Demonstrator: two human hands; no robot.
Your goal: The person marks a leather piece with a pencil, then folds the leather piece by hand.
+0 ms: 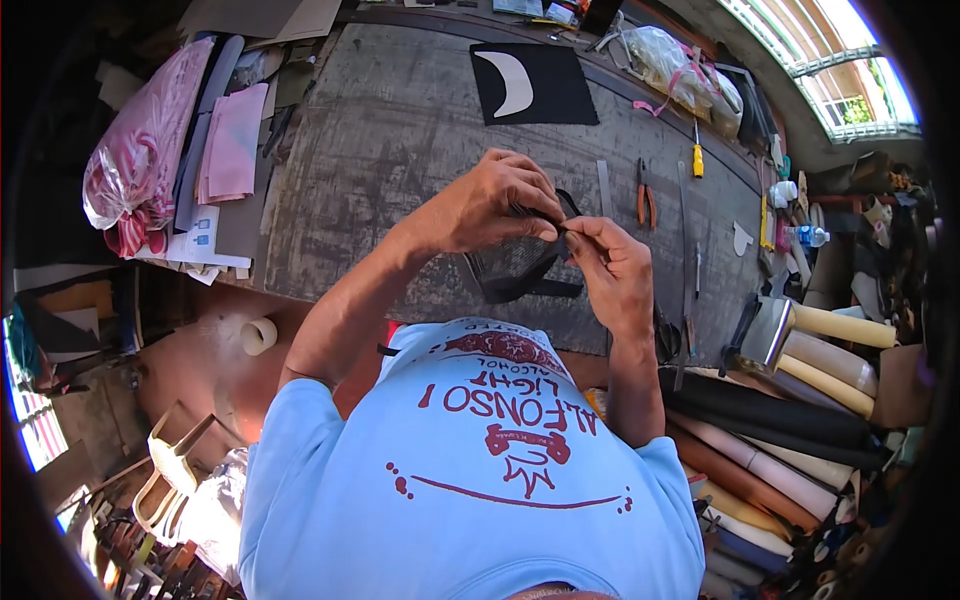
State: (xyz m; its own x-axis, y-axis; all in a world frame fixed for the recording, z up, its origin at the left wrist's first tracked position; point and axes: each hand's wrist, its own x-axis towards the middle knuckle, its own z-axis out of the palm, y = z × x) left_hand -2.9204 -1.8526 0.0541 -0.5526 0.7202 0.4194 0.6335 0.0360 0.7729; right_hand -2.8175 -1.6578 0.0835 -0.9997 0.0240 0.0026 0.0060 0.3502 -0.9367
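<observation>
Both hands meet over the dark worktable (370,130), holding a black mesh piece with black strap-like edges (520,262). My left hand (505,203) has its fingers curled and closed on the top of the black piece. To its right, my right hand (610,265) pinches the piece's edge between thumb and forefinger, close to the left fingertips. A loose black strap end hangs below the hands. The fingers hide part of the piece, and what lies exactly between the fingertips is too small to tell.
A black sheet with a white crescent (514,84) lies at the back. Right of the hands are pliers (646,195), a metal ruler (603,188) and a yellow screwdriver (698,158). Plastic-wrapped pink material (150,145) is at the left, material rolls (790,450) at the lower right.
</observation>
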